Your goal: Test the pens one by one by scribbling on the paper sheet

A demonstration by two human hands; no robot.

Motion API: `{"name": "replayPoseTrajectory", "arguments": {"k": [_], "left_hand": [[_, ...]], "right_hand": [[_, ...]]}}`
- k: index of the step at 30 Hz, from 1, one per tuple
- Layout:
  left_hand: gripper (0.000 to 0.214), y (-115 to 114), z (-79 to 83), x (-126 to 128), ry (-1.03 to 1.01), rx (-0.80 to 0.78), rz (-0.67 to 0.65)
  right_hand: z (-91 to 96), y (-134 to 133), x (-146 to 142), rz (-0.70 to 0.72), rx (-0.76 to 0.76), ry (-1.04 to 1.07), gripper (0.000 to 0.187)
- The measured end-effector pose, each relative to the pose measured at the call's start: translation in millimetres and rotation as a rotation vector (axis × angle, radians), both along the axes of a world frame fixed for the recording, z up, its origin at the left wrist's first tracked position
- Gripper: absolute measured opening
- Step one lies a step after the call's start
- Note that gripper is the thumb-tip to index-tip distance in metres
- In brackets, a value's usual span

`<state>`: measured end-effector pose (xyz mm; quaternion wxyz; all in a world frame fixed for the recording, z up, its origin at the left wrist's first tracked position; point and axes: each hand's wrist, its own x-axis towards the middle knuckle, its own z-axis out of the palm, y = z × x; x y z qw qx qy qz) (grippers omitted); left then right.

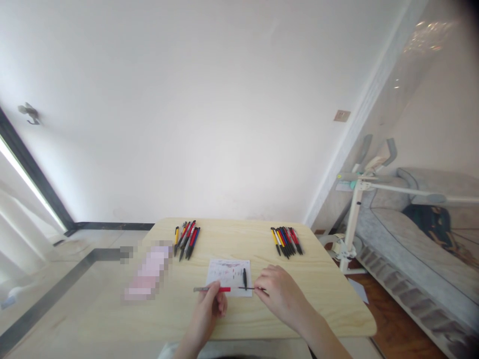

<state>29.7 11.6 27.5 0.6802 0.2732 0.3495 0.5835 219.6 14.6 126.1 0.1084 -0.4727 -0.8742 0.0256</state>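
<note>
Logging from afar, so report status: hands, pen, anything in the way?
Left hand pinching red pen barrel. Right hand pinching thin dark rod, apart from barrel. Black piece close by, on paper between hands.

Lower centre: left hand (212, 300) grips red pen barrel (225, 289); right hand (283, 294) pinches thin dark rod (252, 288), apart from barrel. Marked paper (219, 271) bears black pen part (244, 275). Left pen cluster (187, 240), right pen cluster (286, 242) higher, on pale table (318, 284).
</note>
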Motion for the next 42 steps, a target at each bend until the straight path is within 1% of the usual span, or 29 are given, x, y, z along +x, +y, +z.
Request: {"name": "replayPoseTrajectory", "arguments": {"k": [6, 11, 17, 29, 34, 42], "left_hand": [[0.038, 0, -1.8, -1, -0.008, 0.012, -0.011], [0.036, 0, -3.4, -1, -0.022, 0.021, -0.021], [0.038, 0, -2.6, -1, 0.0, 0.011, -0.019], [0.04, 1, -1.5, -1, 0.015, 0.008, -0.012], [0.04, 0, -0.9, -1, 0.003, 0.0, -0.014], [0.041, 1, -3.1, -1, 0.013, -0.001, -0.017]], "right_hand": [[0.5, 2, 0, -0.006, -0.014, 0.004, 0.021], [0.1, 7, 0, -0.07, -0.043, 0.018, 0.019], [0.4, 14, -7, -0.123, -0.066, 0.049, 0.019], [-20.4, 25, -21, -0.152, -0.119, 0.163, 0.016], [-24.3, 28, -22, -0.162, -0.129, 0.216, 0.018], [-25.5, 30, -29, -0.184, -0.147, 0.206, 0.019]]}}
